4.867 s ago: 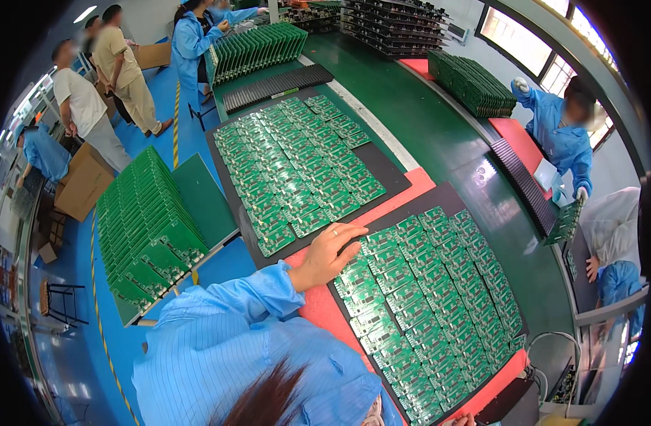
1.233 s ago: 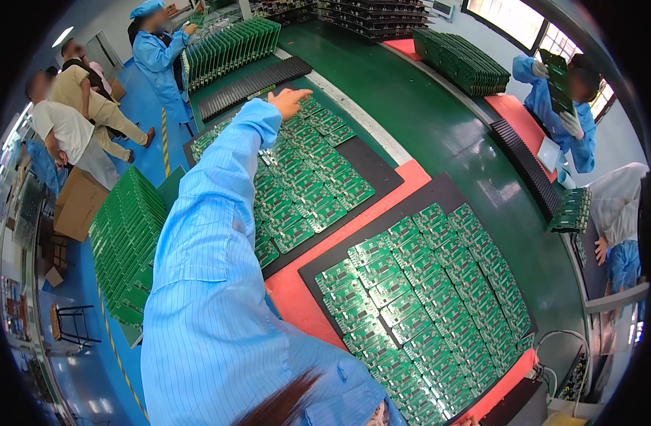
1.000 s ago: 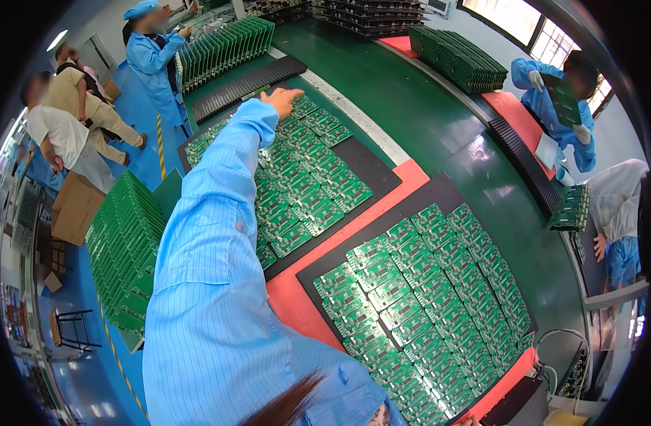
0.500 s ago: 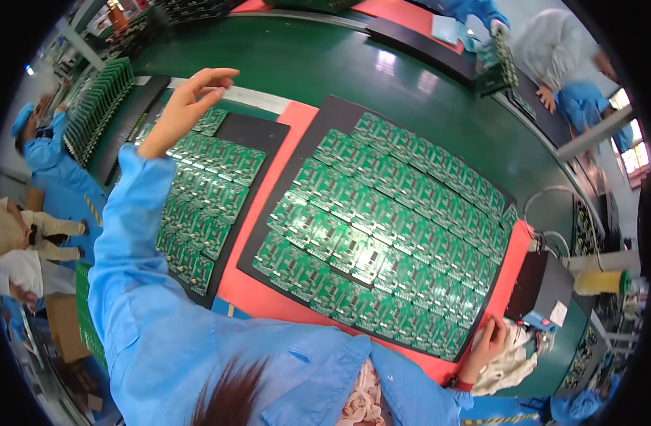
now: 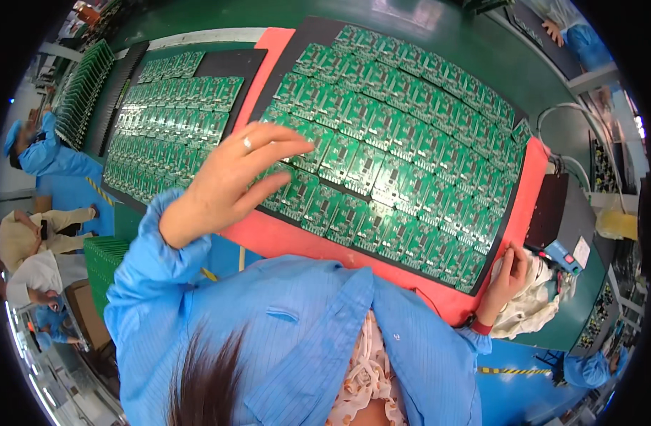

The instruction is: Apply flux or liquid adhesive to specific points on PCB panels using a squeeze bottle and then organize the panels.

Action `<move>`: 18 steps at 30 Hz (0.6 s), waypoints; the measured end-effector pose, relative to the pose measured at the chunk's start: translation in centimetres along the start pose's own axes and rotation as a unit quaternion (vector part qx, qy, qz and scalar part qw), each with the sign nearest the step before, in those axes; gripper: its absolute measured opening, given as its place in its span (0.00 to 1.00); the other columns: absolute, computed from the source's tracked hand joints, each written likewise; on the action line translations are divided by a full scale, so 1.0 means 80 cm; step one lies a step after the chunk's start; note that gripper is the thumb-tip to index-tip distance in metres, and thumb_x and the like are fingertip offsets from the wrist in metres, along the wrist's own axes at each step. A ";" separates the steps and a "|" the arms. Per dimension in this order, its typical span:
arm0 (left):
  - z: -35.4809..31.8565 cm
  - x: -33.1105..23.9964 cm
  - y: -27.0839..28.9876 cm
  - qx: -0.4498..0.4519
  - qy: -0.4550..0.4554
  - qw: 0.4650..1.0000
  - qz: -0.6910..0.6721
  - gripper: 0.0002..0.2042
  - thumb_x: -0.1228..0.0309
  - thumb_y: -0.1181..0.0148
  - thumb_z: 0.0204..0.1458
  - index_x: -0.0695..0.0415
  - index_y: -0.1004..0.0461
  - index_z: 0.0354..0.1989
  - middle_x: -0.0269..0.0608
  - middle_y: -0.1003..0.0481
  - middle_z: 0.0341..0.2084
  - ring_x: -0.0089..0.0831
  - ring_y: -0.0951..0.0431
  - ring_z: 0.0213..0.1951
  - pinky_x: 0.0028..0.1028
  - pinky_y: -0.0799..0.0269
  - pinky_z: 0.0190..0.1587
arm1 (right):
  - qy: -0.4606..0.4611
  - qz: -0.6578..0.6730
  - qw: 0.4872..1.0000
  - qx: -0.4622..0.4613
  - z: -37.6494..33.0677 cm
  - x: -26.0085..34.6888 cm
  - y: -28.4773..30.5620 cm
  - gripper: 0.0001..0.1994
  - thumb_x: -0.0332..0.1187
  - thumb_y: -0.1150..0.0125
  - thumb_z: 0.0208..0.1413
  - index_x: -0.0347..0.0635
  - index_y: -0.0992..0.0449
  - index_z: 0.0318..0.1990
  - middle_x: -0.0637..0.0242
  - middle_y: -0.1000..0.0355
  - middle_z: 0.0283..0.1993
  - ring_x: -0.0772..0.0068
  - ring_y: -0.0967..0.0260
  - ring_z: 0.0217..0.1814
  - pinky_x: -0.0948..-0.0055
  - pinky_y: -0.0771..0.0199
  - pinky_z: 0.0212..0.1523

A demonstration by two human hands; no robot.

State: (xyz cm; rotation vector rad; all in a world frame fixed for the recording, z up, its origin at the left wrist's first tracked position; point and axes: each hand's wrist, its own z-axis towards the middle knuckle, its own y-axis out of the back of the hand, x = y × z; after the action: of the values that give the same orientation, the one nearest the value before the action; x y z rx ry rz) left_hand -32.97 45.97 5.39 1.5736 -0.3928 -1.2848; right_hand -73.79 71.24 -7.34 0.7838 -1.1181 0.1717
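Observation:
Rows of green circuit boards lie side by side on a large black sheet, which rests on a red mat. Over the lower left of these rows hovers my left hand, its fingers apart and nothing held; a ring shows on one finger. Whether its fingertips touch a board I cannot tell. My right hand rests at the red mat's lower right edge, next to a crumpled white cloth. Its fingers are loosely bent, with nothing visible in them.
To the left, another black sheet carries more boards. Beyond it stands a rack of upright boards. A black box and a cable sit right of the mat. Co-workers are at the far left and far right.
My left hand has come down and right from above the left sheet to the larger one. My right hand stays by the mat edge. The whole view has shifted.

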 end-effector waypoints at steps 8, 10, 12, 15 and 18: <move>-0.061 0.015 -0.119 -0.084 0.107 0.985 0.107 0.45 0.42 0.31 0.39 0.49 0.37 0.68 0.49 0.51 0.72 0.55 0.51 0.71 0.53 0.53 0.69 | 0.099 -0.030 0.992 0.068 -0.025 0.030 0.008 0.19 0.34 0.36 0.54 0.39 0.27 0.53 0.63 0.32 0.53 0.66 0.35 0.50 0.70 0.34 0.54; -0.066 0.021 -0.133 -0.112 0.132 0.976 0.131 0.52 0.37 0.32 0.32 0.48 0.39 0.69 0.49 0.53 0.73 0.57 0.54 0.71 0.57 0.58 0.69 | 0.137 -0.064 0.985 0.086 -0.034 0.040 0.016 0.23 0.36 0.32 0.49 0.39 0.28 0.53 0.62 0.33 0.53 0.64 0.36 0.50 0.68 0.34 0.54; -0.066 0.025 -0.141 -0.143 0.166 0.963 0.160 0.59 0.31 0.33 0.25 0.48 0.40 0.70 0.49 0.55 0.74 0.59 0.57 0.72 0.62 0.62 0.69 | 0.182 -0.107 0.969 0.131 -0.045 0.051 0.019 0.29 0.41 0.27 0.42 0.39 0.27 0.52 0.59 0.35 0.52 0.59 0.37 0.49 0.65 0.34 0.53; -0.058 0.025 -0.142 -0.135 0.168 0.965 0.152 0.60 0.29 0.34 0.24 0.48 0.42 0.71 0.49 0.56 0.74 0.59 0.57 0.72 0.64 0.64 0.68 | 0.171 -0.127 0.966 0.147 -0.067 0.062 0.003 0.28 0.41 0.25 0.41 0.39 0.26 0.51 0.60 0.35 0.51 0.59 0.37 0.49 0.65 0.33 0.52; -0.056 0.026 -0.142 -0.129 0.178 0.963 0.153 0.61 0.28 0.35 0.24 0.48 0.43 0.71 0.50 0.56 0.74 0.58 0.57 0.73 0.65 0.65 0.67 | 0.166 -0.137 0.962 0.167 -0.080 0.060 -0.006 0.28 0.40 0.24 0.40 0.39 0.25 0.49 0.60 0.35 0.49 0.59 0.36 0.49 0.65 0.33 0.52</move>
State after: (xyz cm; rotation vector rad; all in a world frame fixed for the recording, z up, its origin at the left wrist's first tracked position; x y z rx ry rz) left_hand -32.10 51.45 -5.70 1.4196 -0.2183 -0.7626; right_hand -66.67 73.80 -4.80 1.1558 -0.6606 0.2519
